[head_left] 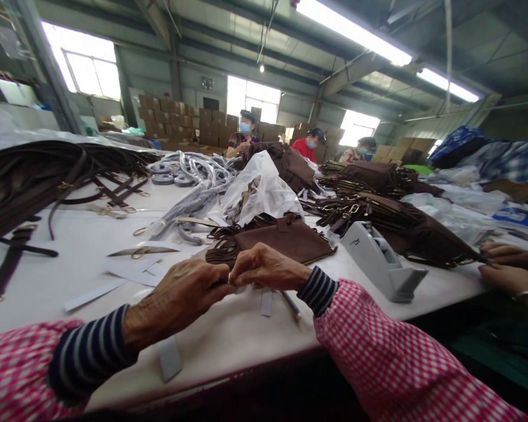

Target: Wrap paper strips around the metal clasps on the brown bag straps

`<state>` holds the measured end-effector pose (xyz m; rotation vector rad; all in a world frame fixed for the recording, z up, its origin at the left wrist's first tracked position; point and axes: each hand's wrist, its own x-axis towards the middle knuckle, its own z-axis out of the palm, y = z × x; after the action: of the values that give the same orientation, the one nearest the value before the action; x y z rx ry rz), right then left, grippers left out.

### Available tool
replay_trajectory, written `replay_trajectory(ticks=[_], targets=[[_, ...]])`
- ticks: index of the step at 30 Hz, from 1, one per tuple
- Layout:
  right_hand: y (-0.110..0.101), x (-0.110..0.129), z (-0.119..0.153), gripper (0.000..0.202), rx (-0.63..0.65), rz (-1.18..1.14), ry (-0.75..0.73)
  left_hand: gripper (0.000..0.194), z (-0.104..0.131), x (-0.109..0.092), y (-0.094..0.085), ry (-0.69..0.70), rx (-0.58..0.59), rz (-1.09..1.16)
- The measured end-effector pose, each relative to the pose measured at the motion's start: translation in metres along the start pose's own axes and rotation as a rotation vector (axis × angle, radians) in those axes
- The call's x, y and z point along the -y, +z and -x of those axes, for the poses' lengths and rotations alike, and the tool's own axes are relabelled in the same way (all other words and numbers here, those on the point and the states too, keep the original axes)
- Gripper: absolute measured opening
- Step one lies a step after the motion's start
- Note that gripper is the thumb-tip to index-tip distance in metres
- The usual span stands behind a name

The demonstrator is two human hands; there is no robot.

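My left hand (182, 296) and my right hand (268, 266) meet fingertip to fingertip above the front of the table. Both are closed in a pinch. Something small and pale shows between the fingertips, too small to name. Just behind my hands lies a dark brown fringed bag (281, 237), its fringe spread to the left. Under my right wrist a thin grey tool or pen-like stick (290, 306) lies on the white tabletop (237, 346). Pale paper strips (97, 295) are scattered to the left of my hands.
A grey tape dispenser (381, 264) stands right of the bag. Brown straps with metal hooks (70, 176) are heaped at left. Plastic-wrapped straps (189, 176) and stacked brown bags (387, 220) lie farther back. A co-worker's hands (513, 266) hold a bag at right; several people sit across the table.
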<state>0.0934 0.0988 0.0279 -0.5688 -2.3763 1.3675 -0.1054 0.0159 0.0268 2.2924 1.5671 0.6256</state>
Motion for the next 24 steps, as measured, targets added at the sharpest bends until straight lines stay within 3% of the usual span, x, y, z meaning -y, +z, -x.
replay_trajectory(ticks=[5,9,12,16,18,21,24], targets=[[0.026,-0.002,0.007,0.014,-0.273,0.475,-0.103,0.029,-0.003,0.001,0.002,-0.303,0.193,0.522],[0.057,0.0,0.016,0.012,-0.481,0.871,-0.104,0.034,-0.007,0.007,0.015,-0.516,0.099,0.816],[0.079,-0.002,0.022,0.015,-0.533,0.933,-0.103,0.036,-0.007,0.011,0.023,-0.569,0.038,0.928],[0.093,-0.007,0.031,0.052,-0.531,0.86,-0.066,0.035,-0.004,0.01,0.029,-0.604,-0.041,1.116],[0.087,-0.005,0.039,0.064,-0.486,0.816,-0.057,0.033,0.0,0.005,0.027,-0.568,-0.006,1.164],[0.058,0.001,0.057,0.062,-0.388,0.683,-0.1,0.035,0.013,-0.001,0.018,-0.47,0.126,1.097],[0.015,-0.001,0.082,0.056,-0.503,0.602,-0.055,0.079,0.032,0.0,0.001,-0.491,0.165,0.937]])
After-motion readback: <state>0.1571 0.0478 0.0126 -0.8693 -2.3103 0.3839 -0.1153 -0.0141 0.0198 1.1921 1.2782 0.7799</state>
